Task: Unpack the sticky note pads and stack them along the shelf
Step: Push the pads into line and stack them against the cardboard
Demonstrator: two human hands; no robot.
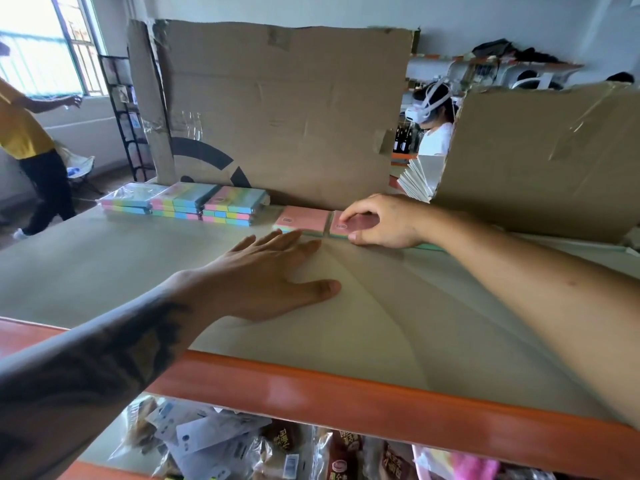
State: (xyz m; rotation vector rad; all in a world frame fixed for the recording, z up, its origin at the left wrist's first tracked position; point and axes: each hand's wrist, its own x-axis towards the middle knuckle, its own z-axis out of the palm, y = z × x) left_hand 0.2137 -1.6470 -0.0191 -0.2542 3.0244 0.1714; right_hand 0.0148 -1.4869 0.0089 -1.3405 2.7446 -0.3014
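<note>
The right hand (382,221) reaches in from four o'clock and pinches a pink-topped sticky note pad (349,225), fingers curled over its far edge and thumb against its near edge; the pad lies flat on the shelf (104,271). Just at its nine o'clock side sits a second pink pad (304,220), the two touching or nearly so along one seam. The left hand (273,271) comes in from seven o'clock and lies palm down on the shelf surface with fingers straight and spread, holding nothing; its fingertips (304,245) end just short of the second pad's near edge.

Farther toward ten o'clock, three wrapped multicolour packs of pads (183,204) stand in a row, each stacked two high, backed against a tall cardboard sheet (287,109) that walls the shelf's far edge. A second cardboard panel (540,161) rises at two o'clock, close behind the right wrist. Between the hands and the orange front rail (346,393) the shelf surface is bare, and it is also bare toward nine o'clock. Below the rail, at six o'clock, lie crumpled plastic packets (221,441).
</note>
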